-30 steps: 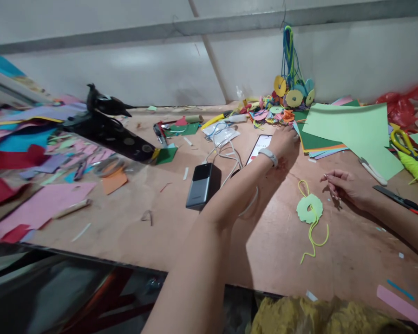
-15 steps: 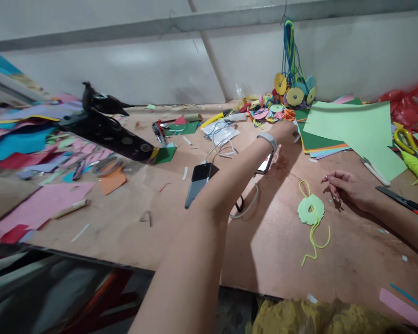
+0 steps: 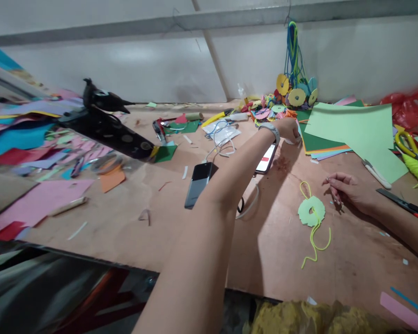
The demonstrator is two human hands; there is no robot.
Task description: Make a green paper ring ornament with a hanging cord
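Observation:
My left hand point(image 3: 287, 131) reaches across the table to the left edge of a stack of coloured paper point(image 3: 323, 149), beside a pile of small decorated paper pieces point(image 3: 264, 113). Its fingers bend downward and look closed; what they hold, if anything, is hidden. My right hand point(image 3: 350, 189) rests on the table, fingers loosely bent and apart, with nothing seen in it. Just left of it lies a light green paper ring point(image 3: 304, 212) with a notched edge. A yellow cord point(image 3: 314, 241) passes through its hole, looped above and with loose ends below.
Under my left forearm lie a lit phone point(image 3: 265, 160) and a dark phone point(image 3: 199, 183) on a cable. A black cylinder point(image 3: 107, 134) leans at left among paper scraps. At right are a box cutter point(image 3: 400, 202), yellow-handled scissors point(image 3: 406, 141) and light green sheets point(image 3: 355, 125).
My left hand has shifted slightly right and nearer, its fingers now lower by the paper stack. More of the lit phone shows. My right hand and the paper ring stay put.

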